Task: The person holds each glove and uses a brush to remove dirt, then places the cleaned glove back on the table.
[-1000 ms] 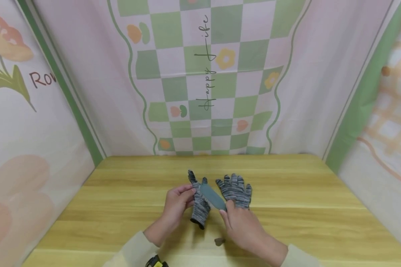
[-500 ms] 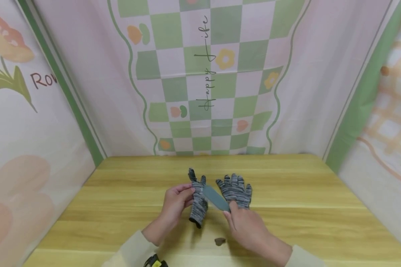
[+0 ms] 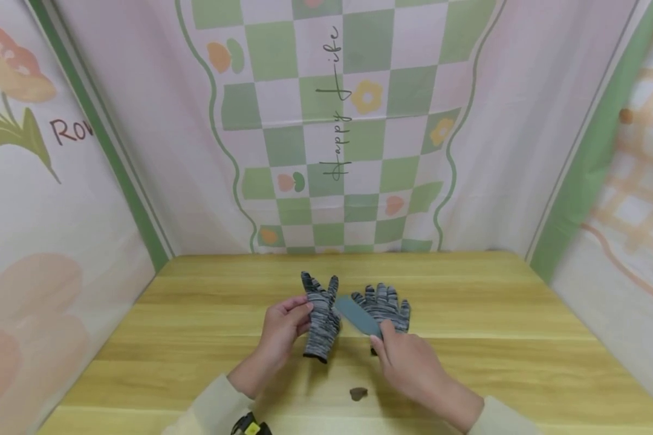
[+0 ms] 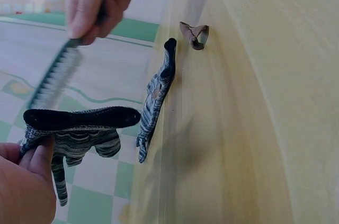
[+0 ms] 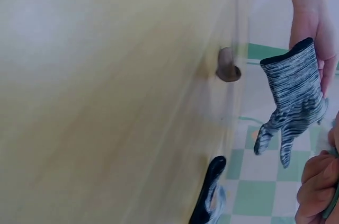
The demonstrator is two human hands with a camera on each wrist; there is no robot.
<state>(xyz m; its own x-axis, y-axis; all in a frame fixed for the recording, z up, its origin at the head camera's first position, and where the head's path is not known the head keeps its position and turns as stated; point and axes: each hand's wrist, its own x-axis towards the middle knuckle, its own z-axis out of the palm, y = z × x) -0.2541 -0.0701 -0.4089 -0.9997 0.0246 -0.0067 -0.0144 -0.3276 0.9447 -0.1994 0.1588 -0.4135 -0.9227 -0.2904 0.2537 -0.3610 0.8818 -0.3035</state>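
1. Two knit gloves are before you: the held glove (image 3: 321, 323), which serves as landmark, and the spare glove (image 3: 390, 305), flat on the table (image 3: 196, 338) to the landmark's right.
2. The held glove is raised above the table, its cuff toward you and its fingers pointing away.
3. Your left hand (image 3: 284, 326) is at the held glove's left edge, thumb and fingers clamped on the knit.
4. Your right hand (image 3: 413, 362) is right of the held glove and nearer you, its fingers clamped round the handle of the brush (image 3: 359, 315).
5. The brush slants toward the held glove's right side, bristles (image 4: 55, 75) on its underside; whether its tip touches the knit, you cannot tell.
6. A curled brown scrap (image 3: 358, 394) rests on the table, nearer you than the held glove.
7. The step in hand looks like brushing the held glove. The next move would call for a firm left pinch and light right-hand strokes, since loose knit will probably fold under the bristles.
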